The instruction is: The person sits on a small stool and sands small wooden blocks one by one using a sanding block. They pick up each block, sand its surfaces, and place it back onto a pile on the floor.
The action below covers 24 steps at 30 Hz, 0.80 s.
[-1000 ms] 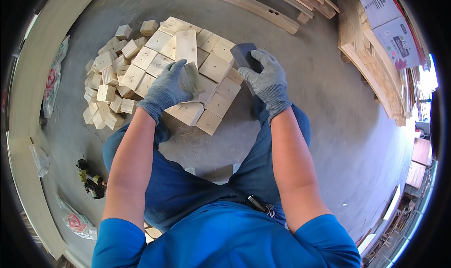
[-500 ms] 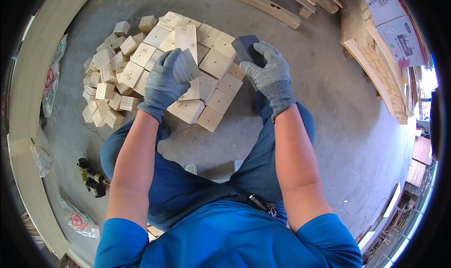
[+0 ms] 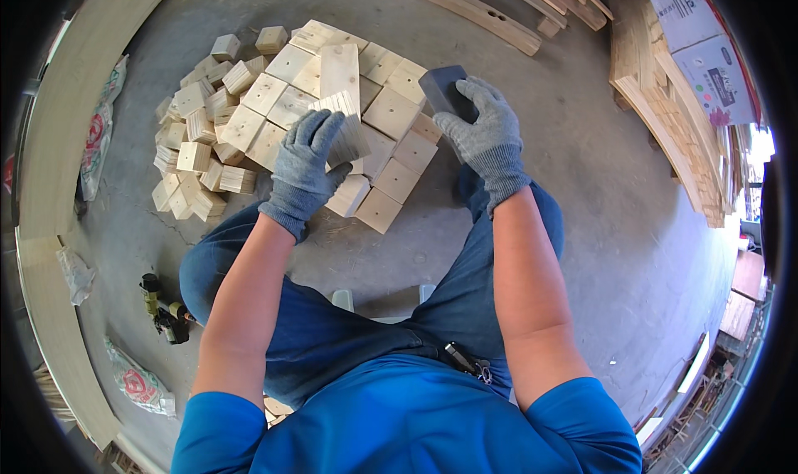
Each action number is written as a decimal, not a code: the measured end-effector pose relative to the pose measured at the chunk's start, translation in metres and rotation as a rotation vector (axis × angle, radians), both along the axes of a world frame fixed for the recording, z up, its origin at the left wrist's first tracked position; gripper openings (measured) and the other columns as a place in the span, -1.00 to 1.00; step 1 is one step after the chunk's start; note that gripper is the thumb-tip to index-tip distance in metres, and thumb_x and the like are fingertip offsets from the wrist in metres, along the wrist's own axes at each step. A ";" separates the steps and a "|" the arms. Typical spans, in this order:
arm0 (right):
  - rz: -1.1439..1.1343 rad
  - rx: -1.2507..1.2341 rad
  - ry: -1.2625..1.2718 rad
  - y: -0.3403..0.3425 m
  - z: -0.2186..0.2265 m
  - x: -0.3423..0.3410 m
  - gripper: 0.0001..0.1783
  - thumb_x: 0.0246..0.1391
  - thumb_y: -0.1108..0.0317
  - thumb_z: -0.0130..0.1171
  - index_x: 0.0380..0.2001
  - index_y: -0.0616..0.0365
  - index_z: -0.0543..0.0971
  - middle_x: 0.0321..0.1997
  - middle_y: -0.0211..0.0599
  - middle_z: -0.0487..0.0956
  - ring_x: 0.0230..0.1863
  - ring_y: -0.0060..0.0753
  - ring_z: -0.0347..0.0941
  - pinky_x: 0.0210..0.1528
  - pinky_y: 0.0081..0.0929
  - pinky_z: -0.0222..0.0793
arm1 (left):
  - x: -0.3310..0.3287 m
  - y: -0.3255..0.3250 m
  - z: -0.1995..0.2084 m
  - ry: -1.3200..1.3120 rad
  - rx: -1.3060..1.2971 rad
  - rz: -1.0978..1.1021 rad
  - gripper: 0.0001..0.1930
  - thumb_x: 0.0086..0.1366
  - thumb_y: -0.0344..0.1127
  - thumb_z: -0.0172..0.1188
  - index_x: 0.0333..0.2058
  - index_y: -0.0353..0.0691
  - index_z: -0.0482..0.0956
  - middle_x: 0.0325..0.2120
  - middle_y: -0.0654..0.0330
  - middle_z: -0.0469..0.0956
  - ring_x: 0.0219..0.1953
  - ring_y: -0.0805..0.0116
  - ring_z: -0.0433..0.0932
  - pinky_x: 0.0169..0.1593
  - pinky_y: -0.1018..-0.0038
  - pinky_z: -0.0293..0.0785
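My left hand [image 3: 304,173], in a grey knit glove, is closed on a pale wooden block [image 3: 349,141] with ridged grain on the face turned up. The block is tilted above a close-set group of square-faced wooden blocks [image 3: 396,113], many with a small dark mark in the middle. One longer wooden piece [image 3: 339,68] lies on top of that group. Off to the right, my gloved right hand [image 3: 489,125] grips a dark grey sanding block [image 3: 446,90], fingers and thumb around its near end. A gap separates it from the wooden block.
Loose wooden blocks [image 3: 196,125] lie heaped to the left. A cordless drill [image 3: 163,309] and plastic bags [image 3: 137,384] are on the concrete floor beside my left knee. Stacked lumber [image 3: 657,91] with cardboard boxes [image 3: 706,66] stands at right; long boards [image 3: 465,12] lie at the far side.
The whole scene has shifted slightly right in view. My left hand has turned the wooden block a little and sits slightly lower; my right hand still holds the sanding block.
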State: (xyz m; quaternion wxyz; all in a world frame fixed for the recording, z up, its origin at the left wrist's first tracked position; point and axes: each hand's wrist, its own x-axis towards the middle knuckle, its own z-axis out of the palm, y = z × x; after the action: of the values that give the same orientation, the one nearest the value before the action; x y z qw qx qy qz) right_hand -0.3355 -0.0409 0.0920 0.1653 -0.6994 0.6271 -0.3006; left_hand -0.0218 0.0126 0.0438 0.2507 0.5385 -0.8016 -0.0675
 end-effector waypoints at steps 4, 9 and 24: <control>-0.003 0.001 0.040 0.003 -0.002 0.000 -0.29 -0.01 0.10 0.62 0.20 0.14 0.68 0.41 0.00 0.57 0.41 0.08 0.51 0.47 -0.14 0.41 | 0.001 0.011 -0.007 -0.009 -0.088 -0.085 -0.33 0.17 -0.47 0.41 0.30 -0.14 0.51 0.21 -0.02 0.52 0.27 -0.17 0.49 0.34 0.03 0.47; 0.011 -0.003 0.036 0.003 -0.005 -0.003 -0.29 -0.01 0.09 0.62 0.20 0.13 0.68 0.42 0.00 0.57 0.40 0.10 0.51 0.47 -0.11 0.40 | -0.001 0.022 -0.012 0.010 -0.049 -0.054 -0.30 0.10 -0.52 0.37 0.28 -0.10 0.54 0.19 0.02 0.55 0.19 -0.12 0.54 0.27 0.05 0.51; 0.046 0.025 0.012 0.003 -0.003 0.005 -0.27 -0.03 0.12 0.63 0.20 0.18 0.68 0.41 0.03 0.57 0.41 0.10 0.50 0.48 -0.12 0.39 | 0.024 0.019 -0.021 0.323 0.300 0.264 0.37 -0.18 -0.21 0.80 0.57 -0.14 0.08 0.41 -0.13 0.34 0.43 -0.15 0.37 0.51 0.13 0.36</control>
State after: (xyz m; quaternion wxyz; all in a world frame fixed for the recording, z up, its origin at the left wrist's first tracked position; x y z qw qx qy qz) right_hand -0.3301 -0.0375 0.0890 0.1772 -0.7134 0.6154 -0.2846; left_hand 0.0020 0.0317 0.0231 0.2994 0.6518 -0.6551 -0.2374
